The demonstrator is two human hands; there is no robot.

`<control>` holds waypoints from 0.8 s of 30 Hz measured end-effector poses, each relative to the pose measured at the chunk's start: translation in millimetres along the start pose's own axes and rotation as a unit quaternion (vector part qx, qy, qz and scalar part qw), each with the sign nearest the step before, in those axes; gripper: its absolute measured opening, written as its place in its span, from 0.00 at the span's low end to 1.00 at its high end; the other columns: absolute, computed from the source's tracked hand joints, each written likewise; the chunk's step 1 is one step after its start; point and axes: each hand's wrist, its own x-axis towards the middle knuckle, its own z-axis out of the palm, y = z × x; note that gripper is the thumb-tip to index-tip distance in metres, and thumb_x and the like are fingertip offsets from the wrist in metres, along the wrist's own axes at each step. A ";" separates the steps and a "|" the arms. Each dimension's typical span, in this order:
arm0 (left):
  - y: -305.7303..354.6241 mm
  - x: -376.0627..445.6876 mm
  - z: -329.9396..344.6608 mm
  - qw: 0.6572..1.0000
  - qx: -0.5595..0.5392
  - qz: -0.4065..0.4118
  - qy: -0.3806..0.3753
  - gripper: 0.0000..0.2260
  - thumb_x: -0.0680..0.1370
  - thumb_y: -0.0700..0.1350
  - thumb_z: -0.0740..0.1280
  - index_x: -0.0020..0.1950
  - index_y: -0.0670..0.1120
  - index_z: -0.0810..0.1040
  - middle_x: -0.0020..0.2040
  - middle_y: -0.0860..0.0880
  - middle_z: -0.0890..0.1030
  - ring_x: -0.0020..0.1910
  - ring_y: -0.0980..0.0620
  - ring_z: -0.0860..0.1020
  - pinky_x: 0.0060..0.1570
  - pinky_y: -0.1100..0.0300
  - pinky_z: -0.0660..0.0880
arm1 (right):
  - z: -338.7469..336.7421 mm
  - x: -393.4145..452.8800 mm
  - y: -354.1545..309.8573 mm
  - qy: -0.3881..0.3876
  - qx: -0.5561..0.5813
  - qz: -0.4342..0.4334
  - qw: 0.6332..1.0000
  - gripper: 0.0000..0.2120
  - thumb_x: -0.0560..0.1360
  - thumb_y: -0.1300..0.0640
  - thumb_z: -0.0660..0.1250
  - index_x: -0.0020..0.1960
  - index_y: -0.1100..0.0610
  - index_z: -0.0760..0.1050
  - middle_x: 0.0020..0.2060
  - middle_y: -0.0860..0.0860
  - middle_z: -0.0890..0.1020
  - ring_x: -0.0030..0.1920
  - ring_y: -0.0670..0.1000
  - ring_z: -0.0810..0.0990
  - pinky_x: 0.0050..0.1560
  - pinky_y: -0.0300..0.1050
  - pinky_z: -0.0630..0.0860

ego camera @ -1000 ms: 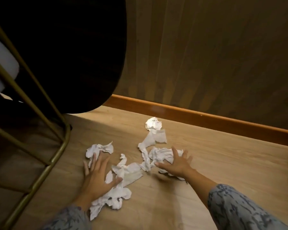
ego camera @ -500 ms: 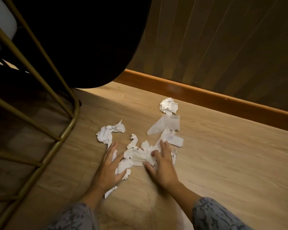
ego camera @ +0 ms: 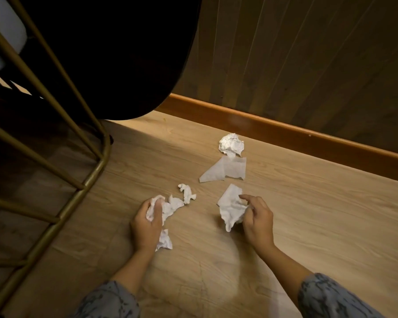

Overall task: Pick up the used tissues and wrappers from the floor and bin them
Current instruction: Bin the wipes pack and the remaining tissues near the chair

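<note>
Both hands are now lifting off the floor (ego camera: 308, 214) with tissue bunched in them, where half a second ago they were pressing flat on the pile, which is now split in two. The left hand (ego camera: 147, 222) is curling its fingers (ego camera: 157, 211) closed around a crumpled tissue wad (ego camera: 170, 206), with scraps trailing out far-right and near. The right hand (ego camera: 257, 220) is pinching a crumpled tissue sheet (ego camera: 231, 206), long axis running near-far, tail hanging toward the near side. A small twisted scrap (ego camera: 187, 193) is lying loose between the hands, pointing near-right. Farther off, a flat folded tissue (ego camera: 225, 172) is lying left-right, touching a balled tissue (ego camera: 231, 143) near the skirting board (ego camera: 285, 131). A gold metal frame (ego camera: 62, 216) is cut off at left; the dark shape (ego camera: 113, 53) above it is hard to identify.
</note>
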 end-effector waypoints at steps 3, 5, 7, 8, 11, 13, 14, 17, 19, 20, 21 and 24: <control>0.3 8.7 8.3 0.997 0.051 0.057 -0.001 0.16 0.71 0.55 0.74 0.30 0.46 0.77 0.28 0.52 0.78 0.30 0.52 0.76 0.34 0.55 0.73 | -2.2 4.0 6.2 -0.026 -0.053 0.026 0.998 0.23 0.73 0.42 0.62 0.63 0.54 0.77 0.45 0.49 0.73 0.48 0.52 0.76 0.48 0.45 0.72; -9.6 7.3 14.8 0.988 0.114 0.101 0.011 0.18 0.68 0.57 0.74 0.28 0.45 0.75 0.29 0.50 0.76 0.32 0.49 0.74 0.40 0.56 0.70 | 0.4 4.9 14.1 -0.066 -0.120 0.026 0.990 0.32 0.70 0.36 0.70 0.68 0.51 0.72 0.51 0.49 0.70 0.54 0.49 0.71 0.53 0.43 0.72; -18.4 -3.3 17.0 0.983 0.139 0.121 0.025 0.16 0.66 0.55 0.72 0.29 0.44 0.77 0.37 0.47 0.76 0.40 0.47 0.73 0.45 0.56 0.69 | 5.5 2.7 21.6 -0.095 -0.187 0.001 0.978 0.36 0.67 0.31 0.70 0.69 0.49 0.72 0.59 0.50 0.68 0.61 0.50 0.67 0.57 0.46 0.73; -22.1 -10.1 15.8 0.981 0.150 0.124 0.021 0.14 0.66 0.53 0.70 0.31 0.43 0.79 0.42 0.47 0.77 0.45 0.45 0.73 0.48 0.54 0.70 | 8.7 0.0 24.2 -0.099 -0.208 -0.020 0.973 0.35 0.67 0.31 0.69 0.67 0.49 0.74 0.64 0.52 0.68 0.65 0.52 0.66 0.59 0.50 0.73; -33.2 -27.0 8.2 0.966 0.215 0.146 -0.016 0.11 0.67 0.52 0.65 0.42 0.46 0.79 0.53 0.50 0.80 0.57 0.46 0.74 0.60 0.46 0.66 | 15.6 -8.9 33.9 -0.076 -0.196 -0.073 0.975 0.22 0.71 0.34 0.66 0.53 0.51 0.79 0.70 0.54 0.69 0.70 0.54 0.64 0.65 0.58 0.67; -36.8 -31.9 2.1 0.962 0.222 0.146 -0.057 0.17 0.67 0.50 0.62 0.53 0.49 0.78 0.53 0.51 0.80 0.57 0.46 0.75 0.63 0.46 0.65 | 17.8 -17.2 38.7 -0.053 -0.215 -0.089 0.971 0.20 0.73 0.35 0.63 0.44 0.51 0.79 0.71 0.52 0.69 0.73 0.55 0.62 0.69 0.60 0.58; -38.5 -34.4 -0.7 0.961 0.219 0.150 -0.080 0.20 0.67 0.50 0.61 0.59 0.51 0.77 0.52 0.51 0.80 0.56 0.46 0.75 0.62 0.47 0.65 | 18.9 -22.3 40.4 -0.045 -0.238 -0.098 0.965 0.19 0.73 0.35 0.63 0.42 0.51 0.79 0.72 0.51 0.68 0.75 0.56 0.60 0.71 0.62 0.52; -37.9 -41.5 -6.3 0.947 0.214 0.196 -0.134 0.21 0.68 0.49 0.62 0.61 0.57 0.75 0.48 0.52 0.77 0.51 0.46 0.75 0.56 0.50 0.66 | 21.8 -30.6 39.4 -0.023 -0.278 -0.078 0.957 0.16 0.73 0.37 0.66 0.41 0.49 0.80 0.77 0.52 0.59 0.78 0.59 0.46 0.69 0.68 0.30; -36.1 -44.0 -10.1 0.943 0.211 0.220 -0.133 0.14 0.69 0.57 0.67 0.53 0.56 0.80 0.50 0.52 0.76 0.53 0.47 0.75 0.56 0.49 0.66 | 24.9 -27.3 37.2 -0.011 -0.259 -0.024 0.965 0.17 0.72 0.36 0.68 0.40 0.49 0.80 0.79 0.53 0.53 0.78 0.61 0.39 0.67 0.65 0.24; -36.3 -45.7 -11.9 0.937 0.224 0.232 -0.136 0.18 0.67 0.63 0.70 0.51 0.54 0.81 0.53 0.52 0.76 0.54 0.48 0.74 0.57 0.49 0.66 | 26.7 -25.7 36.0 -0.009 -0.244 -0.005 0.970 0.17 0.71 0.36 0.69 0.39 0.50 0.79 0.79 0.53 0.51 0.77 0.60 0.38 0.68 0.62 0.25; -39.0 -47.5 -12.9 0.927 0.241 0.249 -0.144 0.25 0.63 0.68 0.71 0.50 0.52 0.80 0.55 0.51 0.77 0.56 0.48 0.73 0.58 0.49 0.66 | 27.9 -24.3 34.9 -0.009 -0.221 -0.002 0.975 0.17 0.71 0.37 0.70 0.38 0.51 0.78 0.79 0.53 0.51 0.78 0.60 0.38 0.71 0.59 0.29; -43.1 -51.2 -15.1 0.905 0.266 0.296 -0.151 0.32 0.58 0.74 0.71 0.47 0.49 0.78 0.55 0.48 0.78 0.56 0.48 0.73 0.57 0.50 0.68 | 29.7 -26.8 36.0 -0.034 -0.104 -0.032 0.994 0.07 0.74 0.57 0.73 0.42 0.60 0.79 0.77 0.55 0.59 0.78 0.58 0.51 0.73 0.53 0.54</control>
